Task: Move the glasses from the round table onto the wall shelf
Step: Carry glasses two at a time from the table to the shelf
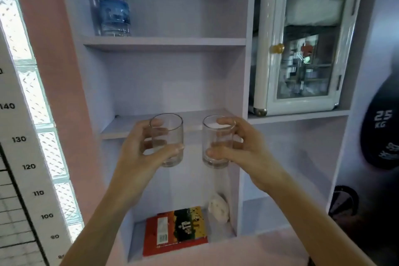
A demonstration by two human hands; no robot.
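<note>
Two glasses [166,139] held | wall shelf [121,127] bare | pink wall [54,49]

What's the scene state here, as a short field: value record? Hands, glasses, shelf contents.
left hand: holds left glass, upright
right hand: holds right glass, upright
glasses: both look empty, side by side, apart, in front of the middle shelf edge, not yet set down
middle shelf: bare where visible
upper shelf: water bottle at left
lower compartment: red book lying flat, pale round object beside it
right compartment: white glass-door cabinet
</note>
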